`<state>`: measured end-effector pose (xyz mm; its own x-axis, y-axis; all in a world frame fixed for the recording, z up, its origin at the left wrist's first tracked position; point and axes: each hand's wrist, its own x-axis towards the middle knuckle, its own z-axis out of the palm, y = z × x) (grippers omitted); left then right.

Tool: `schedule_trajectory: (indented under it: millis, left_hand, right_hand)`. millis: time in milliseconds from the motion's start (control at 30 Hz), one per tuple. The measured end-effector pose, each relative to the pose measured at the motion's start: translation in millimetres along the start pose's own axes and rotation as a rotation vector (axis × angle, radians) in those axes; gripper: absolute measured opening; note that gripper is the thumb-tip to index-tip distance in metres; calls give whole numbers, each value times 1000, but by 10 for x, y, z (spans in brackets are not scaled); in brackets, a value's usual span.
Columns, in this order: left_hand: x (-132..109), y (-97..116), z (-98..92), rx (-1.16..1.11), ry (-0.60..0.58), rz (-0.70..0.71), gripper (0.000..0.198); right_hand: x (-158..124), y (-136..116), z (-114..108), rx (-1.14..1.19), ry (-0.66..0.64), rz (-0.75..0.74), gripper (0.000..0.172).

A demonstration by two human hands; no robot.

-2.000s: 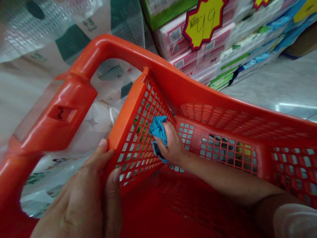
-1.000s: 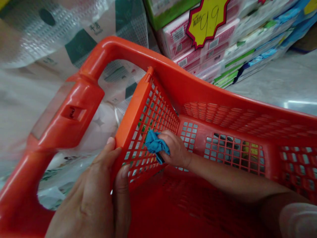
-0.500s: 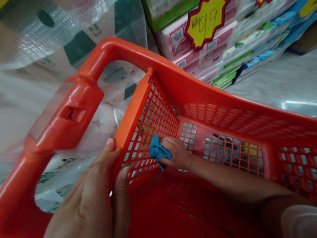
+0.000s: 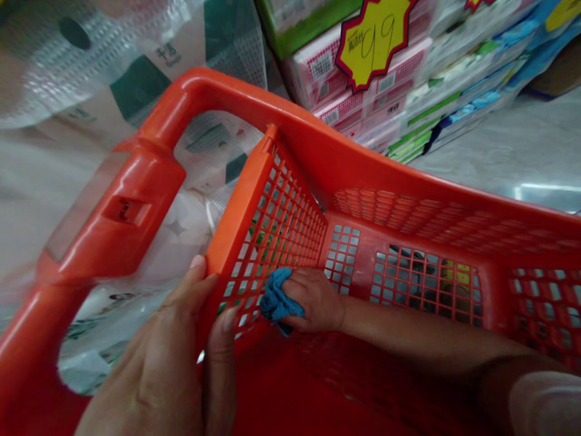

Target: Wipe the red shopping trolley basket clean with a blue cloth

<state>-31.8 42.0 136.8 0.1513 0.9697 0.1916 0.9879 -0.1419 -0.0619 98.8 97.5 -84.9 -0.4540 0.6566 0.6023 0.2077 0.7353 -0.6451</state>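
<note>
A red plastic shopping cart fills most of the view, its handle at the left. My left hand grips the top edge of the cart's rear grid panel, thumb on the inner side and fingers on the outer side. Down inside the basket, my right hand is closed on a crumpled blue cloth. The cloth lies at the inner face of the grid panel, low down; whether it presses on the grid all over I cannot tell.
Clear-wrapped tissue packs stand close behind the handle. Stacked pink and white packs line the far side, with a yellow price sign in front. Grey floor shows at the right.
My right hand has moved the cloth down and slightly left along the grid panel. My left hand keeps its grip on the panel's edge. The view has shifted slightly.
</note>
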Motion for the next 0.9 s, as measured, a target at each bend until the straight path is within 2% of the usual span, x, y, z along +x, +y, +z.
schedule_trajectory:
  millis: [67,200,267,400,467,500,633,667,800,833,900]
  left_hand:
    - [5,5,-2,2,0,11,46]
    - [20,25,-10,19,1,-19,42]
    - [25,21,-4,11,2,-32,43]
    - [27,13,-3,-7,-1,-3,44]
    - [26,24,-14,2,3,-1,43]
    - [25,29,-20,9,0,-2,43]
    - [25,22,-19,18,-5,-3,43]
    - [29,14,-14,14,-1,1,44]
    - [61,7,-6,18,1,20,45]
    - [67,12,-8,18,2,23,44]
    - [63,18,-10,13,4,21,44]
  right_hand:
    - [-1,17,3,11,2,-24,45]
    - [-1,160,-62,-9,74,176,38]
    - [12,137,-74,-14,86,221,35]
    - [29,-5,-21,28,33,50,35]
    - [25,34,-24,41,39,13,35]
    - [25,85,-43,45,67,57,35]
    - [88,251,-169,80,196,446,32]
    - [116,243,-187,89,199,470,33]
    - [194,137,-170,119,116,253,40]
    - [198,136,-163,136,99,251,40]
    - [195,176,-169,181,107,383,36]
